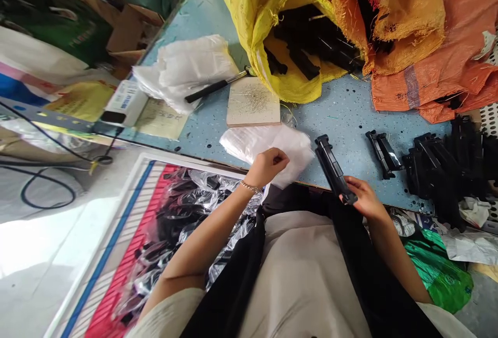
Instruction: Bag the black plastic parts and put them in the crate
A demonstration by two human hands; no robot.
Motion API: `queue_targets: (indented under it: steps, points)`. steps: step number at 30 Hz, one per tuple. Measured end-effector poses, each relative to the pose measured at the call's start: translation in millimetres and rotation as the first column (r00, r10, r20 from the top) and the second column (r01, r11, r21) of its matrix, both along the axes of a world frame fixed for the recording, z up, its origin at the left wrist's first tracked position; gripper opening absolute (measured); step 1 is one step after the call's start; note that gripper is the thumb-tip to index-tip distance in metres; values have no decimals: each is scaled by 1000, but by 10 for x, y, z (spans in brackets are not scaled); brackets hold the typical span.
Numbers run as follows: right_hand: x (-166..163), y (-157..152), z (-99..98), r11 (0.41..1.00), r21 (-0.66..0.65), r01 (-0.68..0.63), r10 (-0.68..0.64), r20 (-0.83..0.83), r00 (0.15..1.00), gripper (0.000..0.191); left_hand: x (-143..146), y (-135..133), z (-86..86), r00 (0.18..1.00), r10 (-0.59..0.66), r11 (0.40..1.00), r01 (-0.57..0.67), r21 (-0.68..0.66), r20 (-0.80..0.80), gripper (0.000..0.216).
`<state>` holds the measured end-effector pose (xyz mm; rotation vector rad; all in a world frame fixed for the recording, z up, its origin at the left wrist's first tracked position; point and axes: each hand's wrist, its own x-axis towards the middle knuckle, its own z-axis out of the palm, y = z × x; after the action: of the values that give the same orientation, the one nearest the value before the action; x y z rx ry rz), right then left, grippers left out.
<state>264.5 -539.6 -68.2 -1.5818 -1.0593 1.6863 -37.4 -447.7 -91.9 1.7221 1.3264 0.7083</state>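
Observation:
My left hand (267,165) is closed in a pinch on the top sheet of a stack of thin clear plastic bags (257,143) lying at the near edge of the blue table (342,115). My right hand (361,198) grips the near end of a long black plastic part (332,166), which points away from me across the table edge. A second black part (383,153) lies on the table just to the right of it.
A pile of black parts (447,169) sits at the right. A yellow woven sack (280,31) holds more of them at the back, beside an orange sack (447,63). A tan block (252,103), a black-handled tool (213,88) and crumpled white bags (190,68) lie behind. A striped sack of bagged parts (187,224) stands left of my lap.

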Motion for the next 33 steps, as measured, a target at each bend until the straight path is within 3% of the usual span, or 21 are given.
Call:
queue_targets:
  steps: [2, 5, 8, 11, 14, 17, 19, 22, 24, 27, 29, 31, 33]
  points:
    - [-195, -111, -14, 981, -184, -60, 8, -270, 963, 34, 2, -16, -27, 998, 56, 998, -56, -16, 16, 10]
    - [-484, -213, -99, 932, -334, -144, -25, -454, 890, 30, 3, -49, -64, 997, 18, 975, -2, 221, -70, 23]
    - [-669, -207, -211, 924, -363, -117, -92, -510, 855, 28, -11, -140, -30, 969, -11, 893, 121, 433, -247, 41]
    - [-758, -129, -290, 935, -335, -118, -94, -554, 828, 38, 28, -359, 79, 940, -79, 815, 252, 521, -331, 51]
    - [-806, -41, -320, 974, -225, -21, -91, -477, 874, 38, 152, -640, 186, 926, -254, 721, 374, 584, -279, 59]
    - [-845, 4, -285, 994, -63, 85, -100, -286, 953, 32, 289, -832, 235, 910, -364, 705, 408, 581, -197, 69]
    - [-871, -2, -214, 994, 103, 44, -36, -75, 997, 26, 325, -896, 268, 906, -373, 713, 417, 563, -198, 71]
    - [-889, -51, -56, 943, 285, -172, 139, 131, 982, 26, 205, -989, 417, 903, -346, 708, 429, 561, -255, 63]
    - [-860, -81, 43, 906, 275, -322, 308, 96, 947, 32, -24, -1089, 577, 897, -317, 756, 436, 488, -309, 53]
    - [-745, -80, 120, 903, 216, -371, 369, 51, 928, 36, -576, -1231, 685, 846, -312, 901, 407, 147, -433, 40]
    - [-638, -48, 126, 940, 200, -276, 266, 78, 961, 37, -1003, -1248, 532, 749, -362, 932, 306, -195, -555, 36]
    - [-509, 4, 122, 958, 215, -190, 162, 138, 977, 37, -1359, -1181, 220, 595, -430, 873, 85, -480, -679, 32]
    - [-337, 77, 134, 946, 283, -158, 84, 259, 962, 36, -1559, -1069, -109, 477, -455, 822, -101, -561, -752, 28]
